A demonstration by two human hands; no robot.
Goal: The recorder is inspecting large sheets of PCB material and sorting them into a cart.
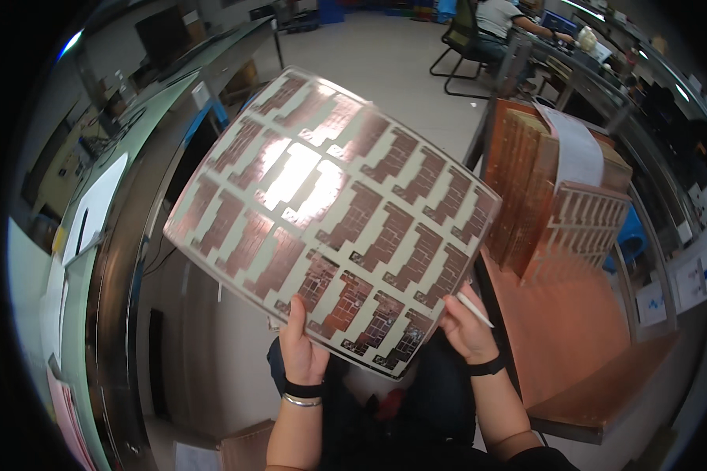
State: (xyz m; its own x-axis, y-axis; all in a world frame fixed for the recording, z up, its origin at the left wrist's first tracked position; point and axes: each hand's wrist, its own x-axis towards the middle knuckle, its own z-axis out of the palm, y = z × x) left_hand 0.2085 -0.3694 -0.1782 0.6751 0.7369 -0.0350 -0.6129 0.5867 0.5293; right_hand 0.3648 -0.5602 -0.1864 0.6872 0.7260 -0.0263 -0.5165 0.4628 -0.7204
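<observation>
Tilted in front of me is a large flat circuit board panel (346,212), pale with rows of repeated copper-coloured patterns. Bright light glares off its upper middle. My left hand (300,349) grips the lower edge, thumb on top and fingers hidden underneath. At the lower right edge, my right hand (469,331) is closed on the panel, and a white pen-like stick (475,308) juts out from between its fingers.
To the right, a copper-coloured open tray (558,337) carries a stack of upright panels (518,180) with white paper (577,145) on it. A long workbench (118,235) runs along my left. Farther back, a person (499,20) sits on a chair (459,39) at a desk.
</observation>
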